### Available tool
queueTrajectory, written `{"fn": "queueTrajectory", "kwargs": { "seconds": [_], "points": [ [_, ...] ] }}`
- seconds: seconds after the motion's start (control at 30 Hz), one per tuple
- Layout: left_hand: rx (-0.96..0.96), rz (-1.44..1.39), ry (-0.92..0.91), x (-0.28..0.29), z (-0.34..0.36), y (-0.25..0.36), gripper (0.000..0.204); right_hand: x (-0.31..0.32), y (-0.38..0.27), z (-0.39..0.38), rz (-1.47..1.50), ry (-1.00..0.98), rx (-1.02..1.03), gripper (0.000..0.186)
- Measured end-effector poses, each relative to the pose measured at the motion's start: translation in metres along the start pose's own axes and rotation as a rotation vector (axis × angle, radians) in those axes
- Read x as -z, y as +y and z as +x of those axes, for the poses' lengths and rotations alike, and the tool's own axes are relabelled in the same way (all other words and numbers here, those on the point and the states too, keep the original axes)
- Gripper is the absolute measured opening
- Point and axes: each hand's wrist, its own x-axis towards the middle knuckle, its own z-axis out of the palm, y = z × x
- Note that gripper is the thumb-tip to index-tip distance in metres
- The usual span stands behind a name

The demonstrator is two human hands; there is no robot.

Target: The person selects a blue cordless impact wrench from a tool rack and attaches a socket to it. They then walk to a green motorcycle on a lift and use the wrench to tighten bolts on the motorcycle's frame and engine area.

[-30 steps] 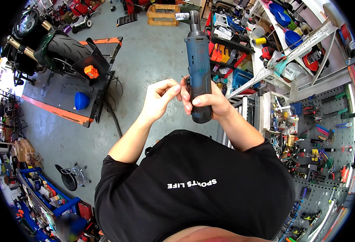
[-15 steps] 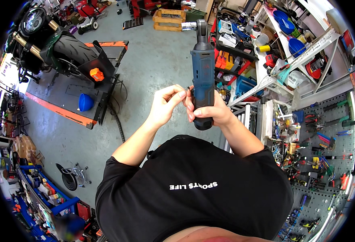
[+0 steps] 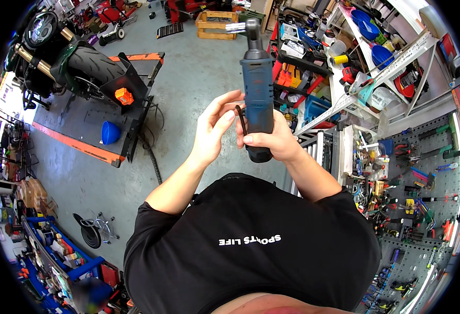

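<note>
A blue and black cordless ratchet wrench (image 3: 257, 83) stands upright in front of my chest, its angled head at the top with a silver socket (image 3: 235, 27) pointing left. My right hand (image 3: 279, 138) is wrapped round the lower black grip, thumb across the front. On the tool's left side a thin black lever (image 3: 241, 119) stands out from the body. Beside that lever is my left hand (image 3: 211, 128), its fingers apart and reaching toward the tool, the thumb close to the lever. Some left fingertips are partly hidden by the tool.
At left a motorcycle (image 3: 57, 57) stands on a lift platform (image 3: 83, 118) with orange edges and a blue bowl (image 3: 110, 133). White shelving (image 3: 387, 68) and a pegboard of hand tools (image 3: 423, 199) line the right. A wheeled stool (image 3: 88, 230) is at lower left.
The ratchet wrench has shifted slightly left and tilted a little in my right hand. My left fingers have spread from a pinch, and the black lever now stands out from the tool's side.
</note>
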Motion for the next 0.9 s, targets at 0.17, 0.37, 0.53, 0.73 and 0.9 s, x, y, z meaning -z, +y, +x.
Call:
{"fn": "queueTrajectory", "kwargs": {
  "seconds": [0.17, 0.37, 0.53, 0.73, 0.9],
  "points": [
    [-0.001, -0.099, 0.0, -0.02, 0.002, 0.006, 0.064, -0.016, 0.001, 0.0, -0.471, 0.224, 0.126, 0.045],
    [0.04, -0.222, 0.041, -0.031, 0.018, 0.002, 0.059, -0.027, -0.002, -0.004, -0.68, 0.263, 0.081, 0.07],
    [0.07, -0.61, -0.155, -0.027, 0.03, 0.001, 0.074, -0.019, -0.002, -0.017, -0.846, 0.109, 0.253, 0.107],
    [0.063, -0.863, -0.307, -0.025, 0.045, -0.003, 0.078, -0.02, -0.008, -0.027, -0.512, 0.059, 0.368, 0.109],
    [0.088, -1.033, -0.359, -0.035, 0.061, 0.012, 0.073, -0.015, -0.008, -0.032, -0.332, 0.033, 0.434, 0.1]
  ]
}}
